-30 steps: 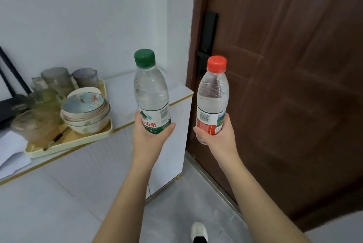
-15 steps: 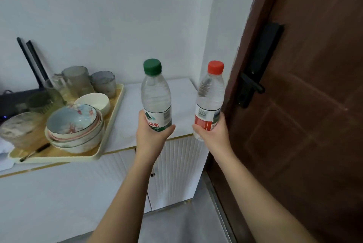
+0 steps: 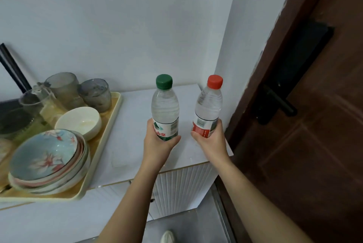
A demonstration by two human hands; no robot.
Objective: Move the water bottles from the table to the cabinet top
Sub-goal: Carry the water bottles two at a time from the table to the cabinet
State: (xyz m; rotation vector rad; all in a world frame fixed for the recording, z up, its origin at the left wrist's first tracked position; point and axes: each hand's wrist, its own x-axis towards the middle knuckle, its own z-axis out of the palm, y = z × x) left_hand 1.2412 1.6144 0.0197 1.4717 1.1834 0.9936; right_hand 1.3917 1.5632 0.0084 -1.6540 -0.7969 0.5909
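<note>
Both bottles have come forward over the white cabinet top (image 3: 135,125). Left hand (image 3: 159,142) grips the green-capped bottle (image 3: 165,109), right hand (image 3: 210,140) the red-capped bottle (image 3: 209,109); their bases seem just above the surface, hidden by fingers.

White cabinet top (image 3: 135,144) running along wall, gold trim lining front edge. Cream tray (image 3: 98,144) sitting directly on top, taking up 9 o'clock side, reaching front edge. Tray carrying stacked patterned bowls (image 3: 47,160) at 7, white bowl (image 3: 78,123) in mid, glasses (image 3: 95,93) at 12. Dark item (image 3: 9,113) lying beyond tray at far 9, blurred, can't ID. Green-cap bottle (image 3: 165,109) & red-cap bottle (image 3: 209,109) standing upright over 3 o'clock part; contact w/ top unclear.
</note>
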